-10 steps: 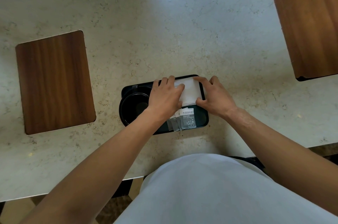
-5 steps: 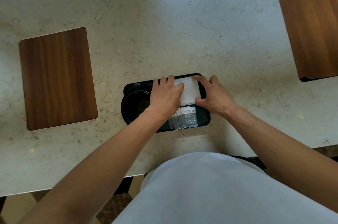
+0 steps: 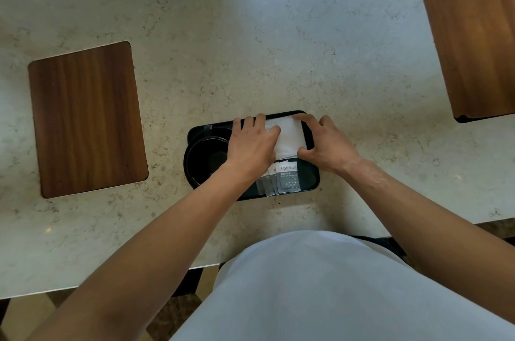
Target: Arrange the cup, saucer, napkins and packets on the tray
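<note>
Squarely on the right half of the black tray lie the white folded napkins, at its far side, with grey sugar packets fanned just nearer the person and overlapping one another. The topmost packet reads "taikoo" beside two Chinese characters, with smaller lines below that are too fine to read and a scatter of white stars. On the tray's left half sits a black saucer; a dark round shape at its middle is partly hidden by the wrist, and I cannot tell whether it is the cup.

Both hands are at the napkins. The left hand lies flat, fingers nearly straight and close together, its fingertips on the stack's left and far edge. The right hand is spread wider: its forefinger touches the far right corner and its thumb the near right corner, the other fingers loosely bent over the tray rim. Neither hand lifts anything.

The tray rests on a pale marble counter, between two wooden inset panels, the left panel and the right panel, both well apart from it.
</note>
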A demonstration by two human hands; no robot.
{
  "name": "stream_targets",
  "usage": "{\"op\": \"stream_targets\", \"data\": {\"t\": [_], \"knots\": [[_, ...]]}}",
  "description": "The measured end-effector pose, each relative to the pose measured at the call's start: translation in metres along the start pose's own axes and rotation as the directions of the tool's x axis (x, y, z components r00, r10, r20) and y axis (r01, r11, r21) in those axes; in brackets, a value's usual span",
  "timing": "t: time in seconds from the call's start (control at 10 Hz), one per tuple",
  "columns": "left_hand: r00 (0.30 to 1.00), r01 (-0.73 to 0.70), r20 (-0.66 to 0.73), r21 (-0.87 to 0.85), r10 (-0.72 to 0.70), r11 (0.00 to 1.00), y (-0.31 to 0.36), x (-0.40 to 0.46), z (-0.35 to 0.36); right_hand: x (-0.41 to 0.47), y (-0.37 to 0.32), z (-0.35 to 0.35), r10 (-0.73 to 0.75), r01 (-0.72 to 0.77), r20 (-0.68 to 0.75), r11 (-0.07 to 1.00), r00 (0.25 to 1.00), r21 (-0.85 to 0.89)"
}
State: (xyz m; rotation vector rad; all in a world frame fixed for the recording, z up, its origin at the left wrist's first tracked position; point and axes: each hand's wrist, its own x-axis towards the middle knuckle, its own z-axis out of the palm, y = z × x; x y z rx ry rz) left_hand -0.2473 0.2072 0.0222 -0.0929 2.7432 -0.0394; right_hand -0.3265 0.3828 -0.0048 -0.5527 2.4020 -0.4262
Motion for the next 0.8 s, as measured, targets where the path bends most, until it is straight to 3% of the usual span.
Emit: {"op": "stream_targets", "data": {"t": [0.2,0.5,0.6,0.7,0.8], "knots": [[1.000,0.009,-0.008,-0.015,-0.009,1.000,-0.001,-0.001,0.000,0.000,0.002,0.000,-0.036,0.036,-0.014,0.999,0.999,-0.010],[0.950,0.083,-0.267,-0.278,-0.160,0.957,-0.021,-0.029,-0.007,-0.010,-0.008,0.004,-0.095,0.096,-0.215,0.995,0.972,-0.007],[0.920,0.134,-0.309,-0.332,-0.242,0.934,-0.031,-0.042,-0.009,-0.015,-0.016,0.004,-0.109,0.110,-0.189,0.994,0.976,-0.006],[0.910,0.258,-0.241,-0.308,-0.337,0.916,-0.041,-0.061,-0.003,-0.024,-0.030,0.012,-0.172,0.156,-0.110,0.978,0.979,-0.136],[0.918,0.290,-0.174,-0.318,-0.357,0.903,-0.044,-0.075,0.004,-0.031,-0.036,0.020,-0.225,0.212,-0.048,0.958,0.973,-0.192]]}}
